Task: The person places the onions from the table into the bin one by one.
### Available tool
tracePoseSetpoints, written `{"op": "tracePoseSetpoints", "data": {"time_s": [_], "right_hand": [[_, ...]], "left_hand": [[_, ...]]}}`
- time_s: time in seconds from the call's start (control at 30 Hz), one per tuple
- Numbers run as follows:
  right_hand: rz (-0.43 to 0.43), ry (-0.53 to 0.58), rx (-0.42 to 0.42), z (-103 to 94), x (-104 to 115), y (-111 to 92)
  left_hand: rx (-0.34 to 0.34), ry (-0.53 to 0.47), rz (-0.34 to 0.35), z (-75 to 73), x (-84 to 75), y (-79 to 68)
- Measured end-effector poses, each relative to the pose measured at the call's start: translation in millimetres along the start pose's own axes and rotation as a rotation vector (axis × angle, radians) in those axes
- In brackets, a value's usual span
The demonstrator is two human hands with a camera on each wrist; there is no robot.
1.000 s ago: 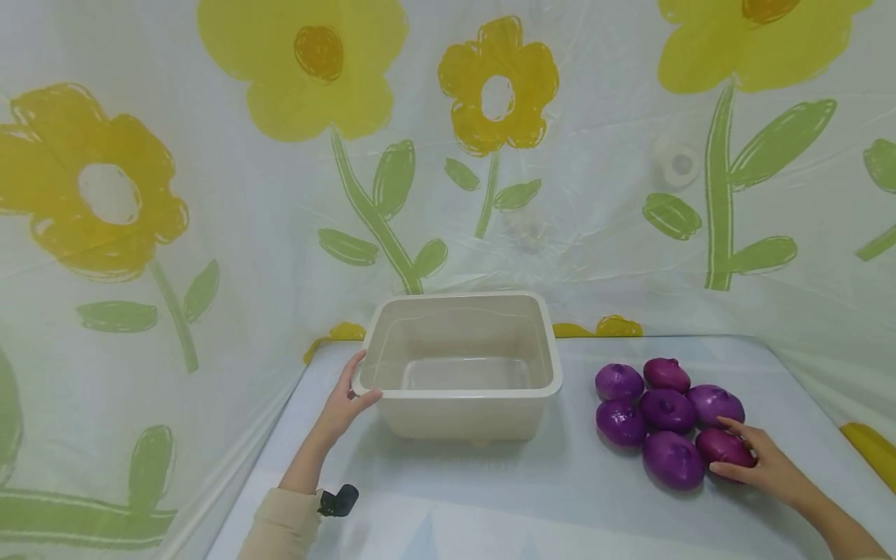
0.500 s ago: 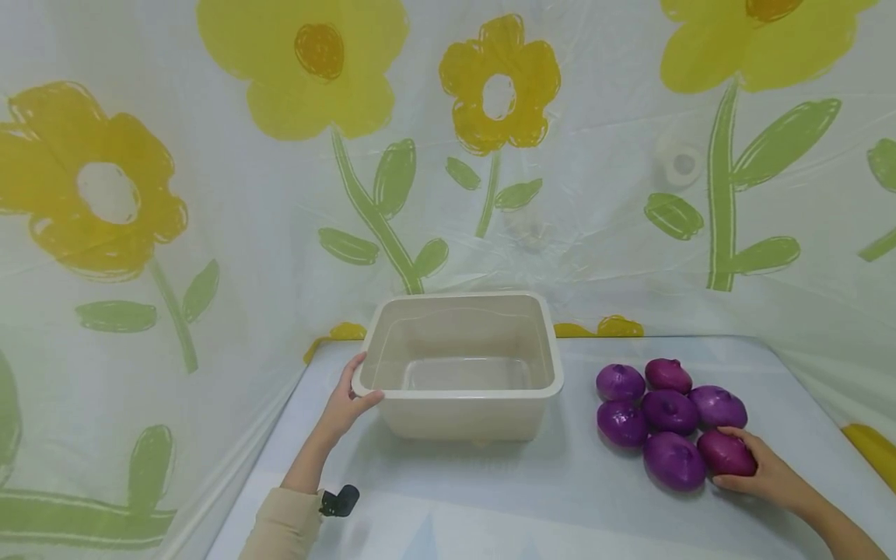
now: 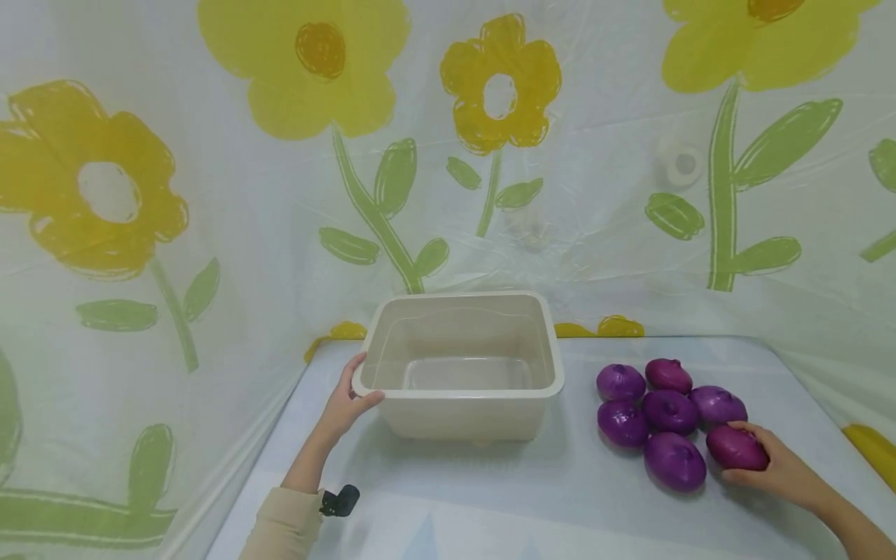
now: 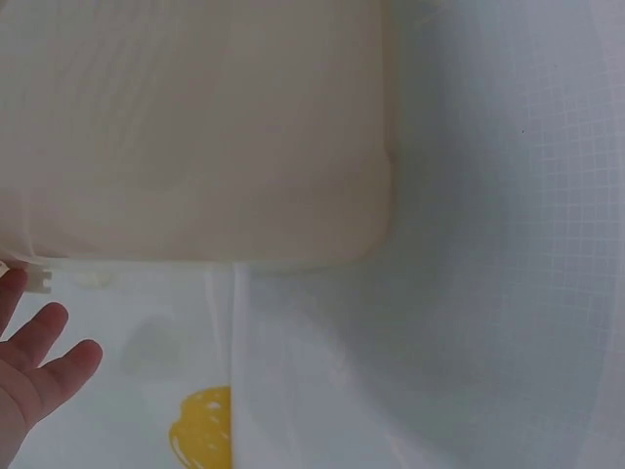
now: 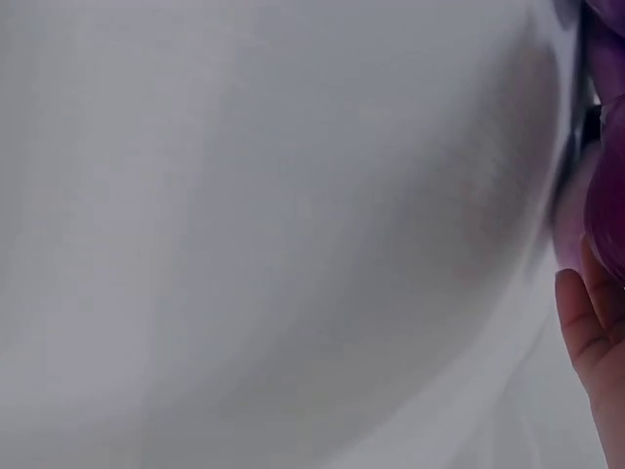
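Note:
In the head view my right hand [image 3: 787, 473] grips a dark purple-red onion [image 3: 736, 449], thumb on its near side and fingers over the far side. The right wrist view catches only part of that onion [image 5: 610, 195] and some fingertips at its right edge. On the table's right side lie several more purple onions, the nearest onion [image 3: 675, 462] just left of the held one. My left hand [image 3: 343, 406] holds the front left corner of a deep beige plastic basin [image 3: 462, 418], thumb on the front rim. Its other fingers reach along the left side, spread in the left wrist view.
The basin, with nothing in it, stands at the back middle of the white table [image 3: 448, 505]. Behind rises a white curtain [image 3: 595, 233] printed with yellow flowers. A black device [image 3: 340, 501] sits at the left sleeve's cuff.
My right hand has taken hold of the front right onion and moved it a little to the right, apart from the group. The left hand and basin stay in place.

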State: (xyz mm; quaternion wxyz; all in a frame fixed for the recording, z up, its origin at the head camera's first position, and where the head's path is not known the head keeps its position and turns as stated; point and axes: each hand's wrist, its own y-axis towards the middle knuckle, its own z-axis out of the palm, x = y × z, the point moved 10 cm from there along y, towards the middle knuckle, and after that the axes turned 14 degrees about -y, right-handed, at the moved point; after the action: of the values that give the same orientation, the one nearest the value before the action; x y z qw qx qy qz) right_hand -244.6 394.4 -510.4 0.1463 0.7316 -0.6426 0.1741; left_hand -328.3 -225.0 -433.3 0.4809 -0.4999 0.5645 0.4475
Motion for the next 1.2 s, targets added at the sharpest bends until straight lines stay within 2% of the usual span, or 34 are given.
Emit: {"op": "tracePoseSetpoints", "data": {"time_s": [0.1, 0.23, 0.3, 0.5, 0.93, 1.2], "right_hand": [[0.019, 0.002, 0.016, -7.3, -1, 2], [0.011, -0.011, 0.003, -20.6, 0, 5], [-0.005, -0.022, -0.014, -28.2, 4, 7], [-0.050, -0.068, -0.065, -49.5, 14, 17], [-0.138, -0.040, -0.125, -89.7, 49, 44], [-0.166, -0.060, -0.108, -108.9, 75, 64]], "left_hand": [[0.000, 0.001, 0.002, 0.5, -0.2, -0.5], [0.003, 0.000, -0.023, 5.9, -14.5, -8.3], [0.001, 0.000, -0.034, 6.1, -15.9, -8.7], [0.001, -0.010, -0.014, 0.3, 1.8, 0.6], [-0.011, -0.015, 0.018, -0.5, 1.2, 0.9], [-0.015, -0.021, 0.019, -1.3, 2.0, 1.0]]}}
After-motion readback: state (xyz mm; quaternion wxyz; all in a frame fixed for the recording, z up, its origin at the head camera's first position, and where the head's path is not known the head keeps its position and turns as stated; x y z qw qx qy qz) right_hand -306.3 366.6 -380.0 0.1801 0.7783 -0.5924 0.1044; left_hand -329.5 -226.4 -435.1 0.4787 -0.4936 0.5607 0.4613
